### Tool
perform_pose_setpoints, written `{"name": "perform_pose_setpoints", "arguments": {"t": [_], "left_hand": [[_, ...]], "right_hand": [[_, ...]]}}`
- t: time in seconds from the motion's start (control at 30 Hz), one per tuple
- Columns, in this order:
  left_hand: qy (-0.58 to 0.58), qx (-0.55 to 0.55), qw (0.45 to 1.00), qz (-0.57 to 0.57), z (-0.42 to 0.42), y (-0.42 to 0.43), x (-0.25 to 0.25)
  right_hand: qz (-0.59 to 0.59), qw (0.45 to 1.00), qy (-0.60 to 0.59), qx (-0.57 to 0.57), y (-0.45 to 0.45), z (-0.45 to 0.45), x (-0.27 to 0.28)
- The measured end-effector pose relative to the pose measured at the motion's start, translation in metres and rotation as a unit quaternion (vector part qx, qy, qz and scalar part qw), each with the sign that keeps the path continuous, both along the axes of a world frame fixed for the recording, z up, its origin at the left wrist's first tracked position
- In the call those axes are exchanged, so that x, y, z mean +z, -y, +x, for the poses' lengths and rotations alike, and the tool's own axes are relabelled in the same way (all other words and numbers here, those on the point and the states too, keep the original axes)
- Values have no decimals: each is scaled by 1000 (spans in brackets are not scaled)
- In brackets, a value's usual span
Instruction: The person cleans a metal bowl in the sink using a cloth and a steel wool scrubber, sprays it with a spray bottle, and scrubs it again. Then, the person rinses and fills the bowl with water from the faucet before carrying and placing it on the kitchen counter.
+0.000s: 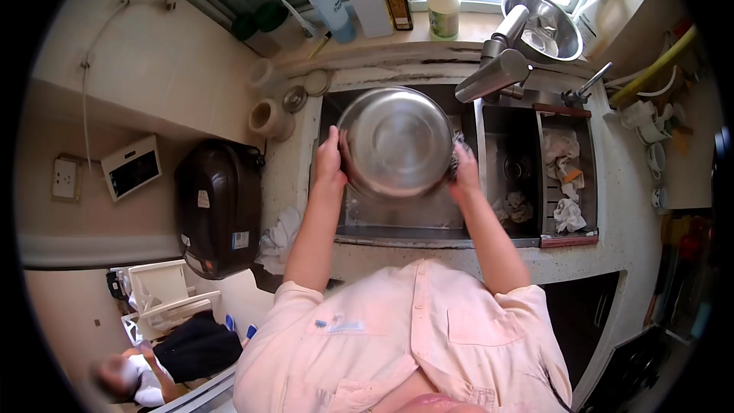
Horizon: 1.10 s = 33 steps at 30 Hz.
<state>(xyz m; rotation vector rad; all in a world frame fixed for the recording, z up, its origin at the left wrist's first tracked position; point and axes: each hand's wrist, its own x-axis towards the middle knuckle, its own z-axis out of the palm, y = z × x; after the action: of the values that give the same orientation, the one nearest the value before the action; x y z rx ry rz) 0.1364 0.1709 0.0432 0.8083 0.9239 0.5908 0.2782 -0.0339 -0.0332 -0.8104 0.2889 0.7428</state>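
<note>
I'm holding a round silver metal bowl (394, 141) mid-frame. My left hand (329, 159) and right hand (466, 170) are gripping opposite sides.

L hand (329, 162) & R hand (466, 171) gripping, arms (312, 239) fwd.

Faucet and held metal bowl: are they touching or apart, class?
Apart: the head view shows a strip of sink between the faucet and the held metal bowl.
</note>
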Motion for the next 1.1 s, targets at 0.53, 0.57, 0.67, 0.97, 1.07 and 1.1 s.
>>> {"name": "perform_pose_setpoints", "arguments": {"t": [0.53, 0.57, 0.67, 0.97, 1.07, 1.1], "left_hand": [[-54, 38, 980, 189, 25, 52, -12], [-90, 1, 979, 180, 20, 59, 6], [-133, -71, 974, 168, 5, 71, 25], [-155, -264, 868, 390, -20, 76, 27], [-186, -317, 831, 417, -16, 82, 24], [-186, -318, 823, 433, -15, 82, 23]], "right_hand": [[-230, 654, 721, -3, -48, -54, 88], [-208, 657, 724, -24, -49, -35, 83], [-300, 860, 412, 11, -54, 18, 28], [-502, 721, 443, -178, 155, 79, 29], [-615, 656, 431, -78, 234, 104, -13], [-667, 605, 432, -41, 243, 101, -10]]}}
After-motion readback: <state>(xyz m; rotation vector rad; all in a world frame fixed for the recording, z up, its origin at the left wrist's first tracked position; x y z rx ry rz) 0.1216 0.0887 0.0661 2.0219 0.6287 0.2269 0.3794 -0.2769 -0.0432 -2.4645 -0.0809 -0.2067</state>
